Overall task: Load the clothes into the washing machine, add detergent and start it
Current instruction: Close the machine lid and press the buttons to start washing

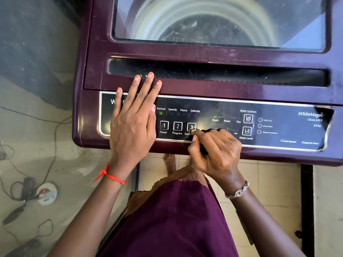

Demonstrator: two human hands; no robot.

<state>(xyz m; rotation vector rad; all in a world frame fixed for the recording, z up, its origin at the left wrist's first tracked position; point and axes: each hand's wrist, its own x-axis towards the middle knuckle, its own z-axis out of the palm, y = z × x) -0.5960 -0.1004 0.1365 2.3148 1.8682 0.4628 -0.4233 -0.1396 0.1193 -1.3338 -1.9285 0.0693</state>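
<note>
Resting flat w/ fingers spread, left hand covers the left end of the washing machine control panel; right hand is curled, index fingertip on button 3, Start/Pause. Lid shut.

Left hand flat, fingers spread; right hand apparently curled, forefinger extended.

Blurring behind the lid glass; hiding under the left hand, panel lettering; running off right, washing machine.
</note>
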